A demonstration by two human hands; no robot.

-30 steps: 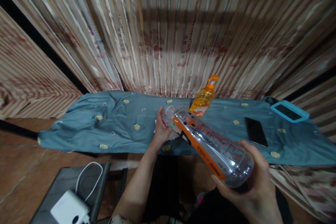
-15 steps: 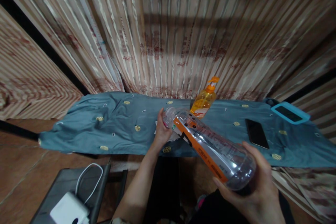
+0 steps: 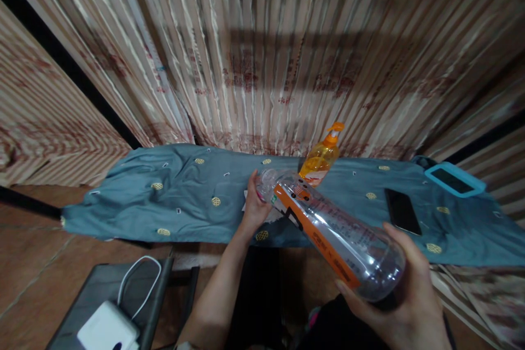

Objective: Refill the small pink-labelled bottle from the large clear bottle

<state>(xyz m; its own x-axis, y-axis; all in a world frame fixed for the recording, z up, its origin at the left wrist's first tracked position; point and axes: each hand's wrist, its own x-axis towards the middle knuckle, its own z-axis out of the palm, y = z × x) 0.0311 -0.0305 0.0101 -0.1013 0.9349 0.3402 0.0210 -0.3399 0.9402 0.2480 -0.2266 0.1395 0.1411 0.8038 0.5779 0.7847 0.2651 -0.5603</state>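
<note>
A large clear plastic bottle [image 3: 353, 240] with an orange label strip lies slantwise across both hands, above the cloth. Its neck end points to the far left and its base comes toward me on the right. My right hand [image 3: 406, 295] is closed around the base. My left hand [image 3: 256, 202] is closed at the neck end, on rounded clear plastic with a bit of pink by the fingers. Whether that part is the bottle's own neck or a separate piece, I cannot tell. White paper [image 3: 275, 215] shows partly beneath the left hand. No liquid is visible inside the bottle.
Behind the bottle, a pump bottle [image 3: 318, 164] of yellow-orange liquid stands on the teal cloth [image 3: 131, 202]. A dark phone [image 3: 402, 211] and a blue-framed device [image 3: 455, 179] lie to the right. A stool [image 3: 143, 306] at lower left carries a white power bank [image 3: 107, 328] with a cable.
The bottle and both hands have shifted very slightly to the right and down in the view, along with the surroundings. Both grips stay the same.
</note>
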